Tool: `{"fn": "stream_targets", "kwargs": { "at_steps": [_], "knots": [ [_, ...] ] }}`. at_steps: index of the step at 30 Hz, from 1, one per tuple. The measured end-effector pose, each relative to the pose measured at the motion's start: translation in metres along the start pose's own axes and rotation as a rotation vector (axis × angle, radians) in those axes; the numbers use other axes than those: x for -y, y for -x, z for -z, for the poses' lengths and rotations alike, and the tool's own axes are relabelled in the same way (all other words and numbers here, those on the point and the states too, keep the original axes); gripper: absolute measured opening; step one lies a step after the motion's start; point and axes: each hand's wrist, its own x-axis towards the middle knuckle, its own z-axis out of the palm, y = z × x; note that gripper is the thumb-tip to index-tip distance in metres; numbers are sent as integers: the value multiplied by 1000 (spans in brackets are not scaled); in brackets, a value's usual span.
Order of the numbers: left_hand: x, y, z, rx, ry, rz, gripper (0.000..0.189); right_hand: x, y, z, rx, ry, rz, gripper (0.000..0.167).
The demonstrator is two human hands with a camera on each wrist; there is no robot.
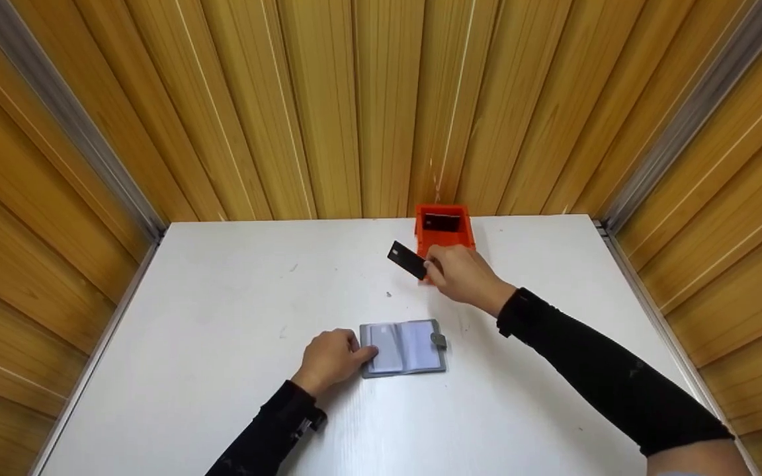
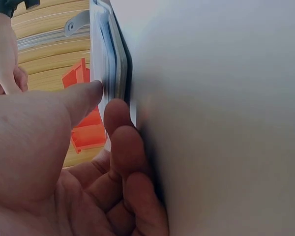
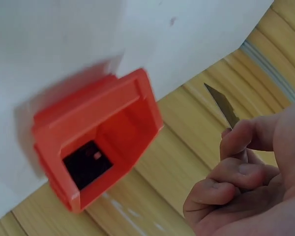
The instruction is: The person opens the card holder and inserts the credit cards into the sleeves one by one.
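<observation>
Tabletop point(image 1: 222, 291); card-end point(image 1: 415, 266) seemingly in right grip point(image 1: 465, 272)

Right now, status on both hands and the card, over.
Right hand pinching black card near red bin. Left hand holding open card holder by its edge. Nothing seen blocking the space between.

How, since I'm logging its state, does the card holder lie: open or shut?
Open: the card holder lies spread on the table, clear sleeves showing either side of its fold, clasp tab unfastened.
</observation>
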Motion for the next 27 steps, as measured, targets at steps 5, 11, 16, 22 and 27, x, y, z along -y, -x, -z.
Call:
{"fn": "stream_targets", "kwargs": {
  "at_steps": [5, 11, 16, 22, 27],
  "knots": [
    [-1, 0, 1, -8, -6, 9, 45, 9, 15, -15, 12, -25, -9, 17],
    [-1, 1, 1, -21, -3, 19, 46, 15, 34, -33, 56, -5, 29, 13],
    [1, -1, -2, -33, -23, 3, 46, 21, 48, -43, 93, -9, 19, 13],
    [1, -1, -2, -39, -22, 1, 46, 21, 62, -50, 97, 19, 22, 13],
    [1, 1, -1, -36, -14, 7, 45, 15, 69, -52, 104, 12, 16, 14]
  ]
}}
